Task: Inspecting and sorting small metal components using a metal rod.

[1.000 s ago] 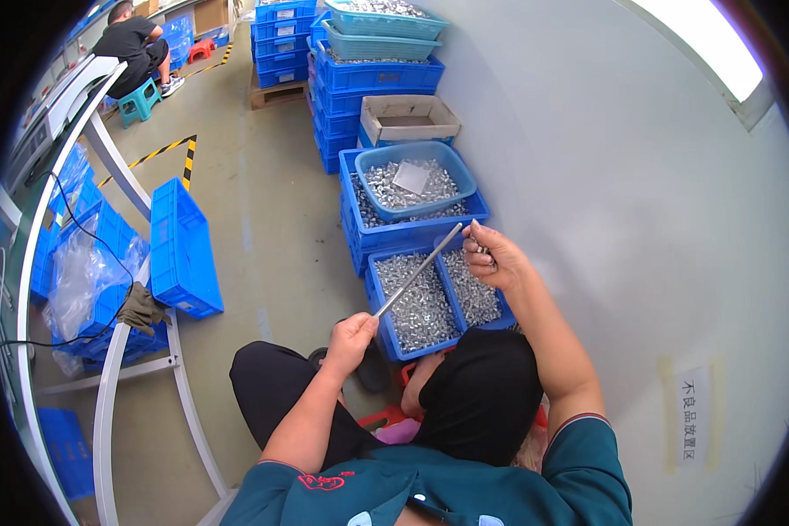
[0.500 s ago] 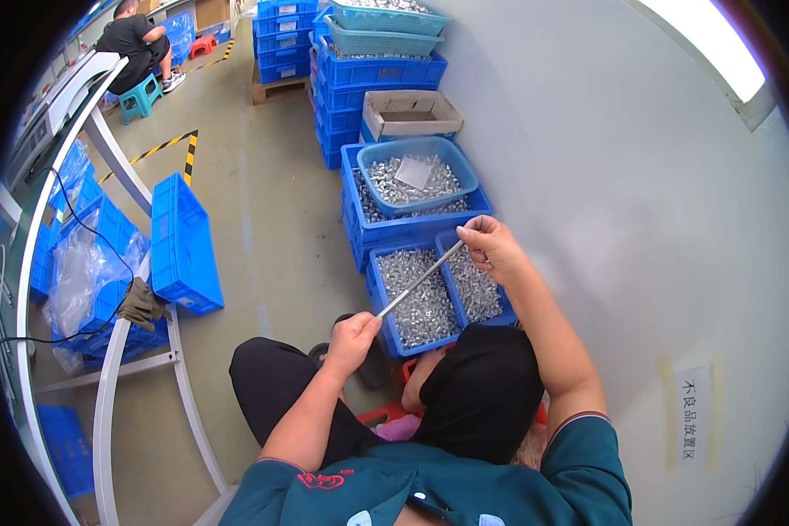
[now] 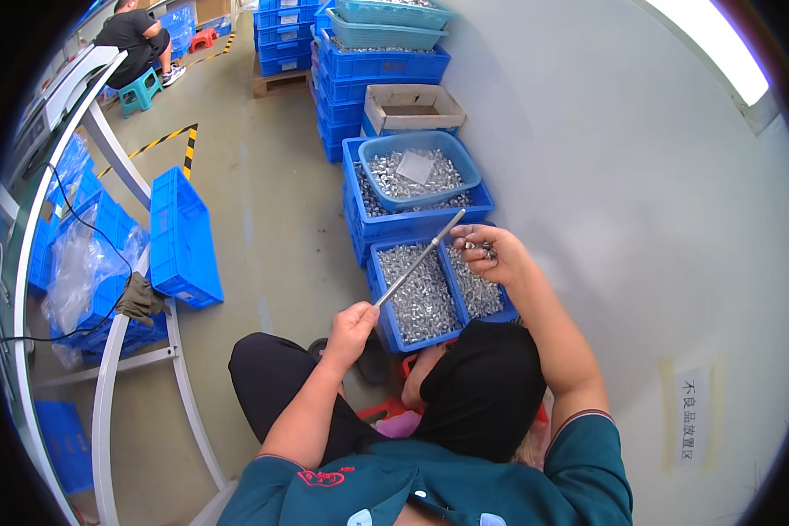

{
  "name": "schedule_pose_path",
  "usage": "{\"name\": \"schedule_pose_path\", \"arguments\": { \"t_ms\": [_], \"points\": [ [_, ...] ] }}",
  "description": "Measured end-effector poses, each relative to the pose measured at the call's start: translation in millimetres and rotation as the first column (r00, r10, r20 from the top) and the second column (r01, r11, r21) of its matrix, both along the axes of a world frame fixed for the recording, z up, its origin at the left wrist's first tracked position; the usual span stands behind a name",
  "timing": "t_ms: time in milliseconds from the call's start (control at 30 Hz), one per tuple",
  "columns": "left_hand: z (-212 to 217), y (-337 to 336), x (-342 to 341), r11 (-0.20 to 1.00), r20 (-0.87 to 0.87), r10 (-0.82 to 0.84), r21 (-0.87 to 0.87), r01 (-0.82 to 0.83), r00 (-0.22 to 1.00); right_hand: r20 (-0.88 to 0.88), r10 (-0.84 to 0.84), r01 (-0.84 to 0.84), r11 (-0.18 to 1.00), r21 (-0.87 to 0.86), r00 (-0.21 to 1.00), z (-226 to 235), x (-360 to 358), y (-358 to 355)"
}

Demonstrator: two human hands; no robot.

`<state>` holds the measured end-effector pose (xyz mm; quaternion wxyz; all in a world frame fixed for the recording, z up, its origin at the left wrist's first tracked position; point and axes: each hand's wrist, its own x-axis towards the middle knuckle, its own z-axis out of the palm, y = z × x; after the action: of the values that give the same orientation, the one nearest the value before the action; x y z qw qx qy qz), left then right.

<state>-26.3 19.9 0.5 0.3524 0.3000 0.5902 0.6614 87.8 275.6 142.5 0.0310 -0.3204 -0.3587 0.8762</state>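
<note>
My left hand (image 3: 352, 331) is closed around the near end of a thin metal rod (image 3: 408, 274), which slants up and away to the right. A small bright band sits on the rod toward its far end; I cannot tell whether it is a separate piece. Beside that far end, my right hand (image 3: 501, 259) is curled over several small shiny metal parts (image 3: 480, 249), its fingertips near the rod. Beneath the rod stands a blue bin (image 3: 386, 321) full of small silver metal parts, and a second such bin (image 3: 506, 313) adjoins it on the right, partly hidden by my right hand.
Beyond are a larger blue crate (image 3: 352, 203) holding a light-blue basin (image 3: 368, 175) of parts, an open carton (image 3: 412, 125) and stacked crates (image 3: 342, 92). A white frame (image 3: 105, 421) and blue crate (image 3: 184, 245) stand left. A grey wall rises right; another person sits far left.
My right fingers have come off the rod's far end, which now sticks out bare. Metal parts now show in that hand. The rod has tilted a little steeper; my left hand keeps its grip.
</note>
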Motion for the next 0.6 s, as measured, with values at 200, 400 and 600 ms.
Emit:
{"name": "schedule_pose_path", "arguments": {
  "t_ms": [200, 400, 600],
  "points": [
    [2, -1, 3, 0.999, -0.013, -0.029, 0.018, 0.029, 1.0, -0.106, -0.048, 0.05, 0.999, 0.015, 0.993, -3, 2, 7],
    [6, -3, 5, 0.995, -0.001, -0.082, -0.063, 0.082, 0.997, -0.194, -0.296, 0.303, 0.953, 0.005, 0.935, 2, 3, 3],
    [0, 1, 9, 0.996, -0.027, -0.08, -0.039, 0.079, 0.996, -0.228, -0.25, 0.263, 0.965, 0.024, 0.941, 4, -1, -4]
  ]
}}
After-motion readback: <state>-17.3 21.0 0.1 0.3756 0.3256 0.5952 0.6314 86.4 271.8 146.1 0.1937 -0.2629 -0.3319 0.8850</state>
